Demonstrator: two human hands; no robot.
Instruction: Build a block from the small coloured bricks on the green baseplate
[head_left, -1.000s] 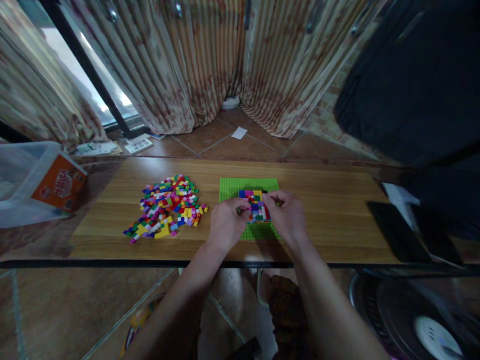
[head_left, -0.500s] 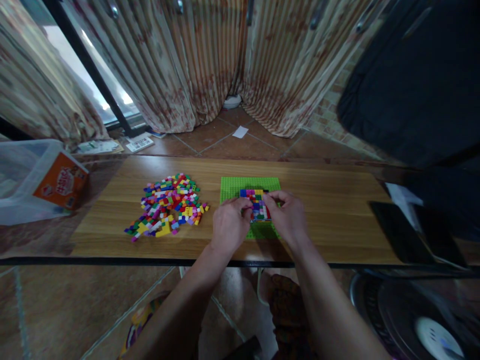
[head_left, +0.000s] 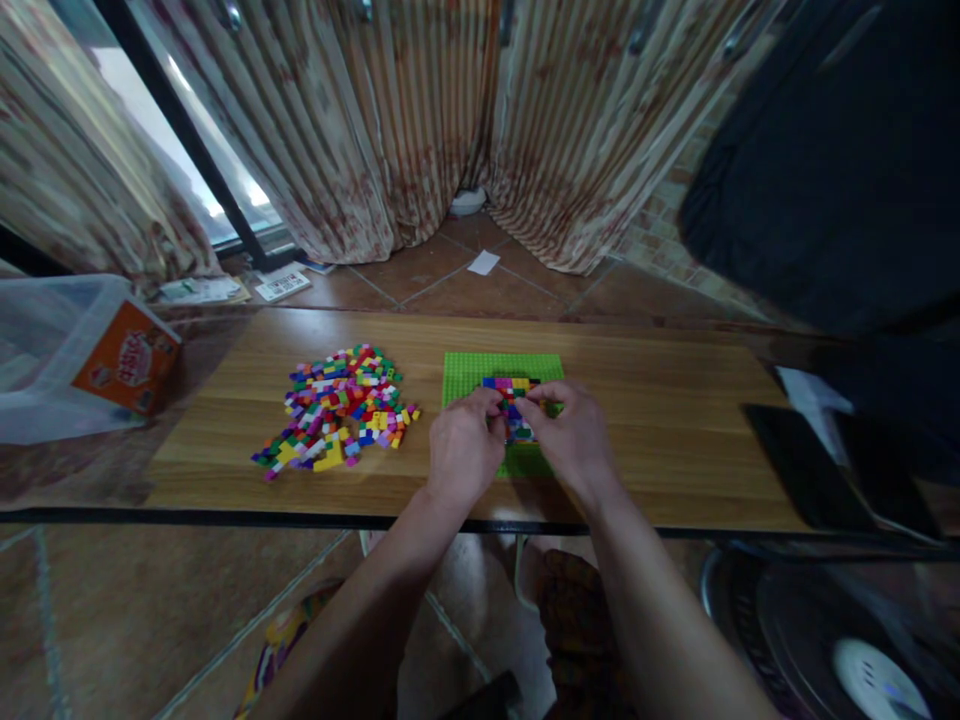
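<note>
A green studded baseplate (head_left: 461,372) lies on the wooden table. On it sits a flat build of colourful toy building bricks (head_left: 517,385), its rows partly covered by my fingers. My left hand (head_left: 469,440) is closed at the build's left side, thumb and bent index finger against it. From the right, my right hand (head_left: 571,430) curls over the build, finger and thumb pressed to its upper right part. Any single small brick inside either pinch is hidden. Left of the plate spreads a heap of loose mixed-colour toy bricks (head_left: 341,405).
A clear plastic box (head_left: 52,330) with an orange label stands beyond the table's left end. Dark flat objects (head_left: 806,465) lie at the right end of the table (head_left: 667,430). Curtains (head_left: 420,130) hang behind, and a round dark object (head_left: 810,630) is below right.
My right thumb has shifted slightly left across the build, covering more of its middle. My left hand stays at the left side. The whole view has shifted slightly.
</note>
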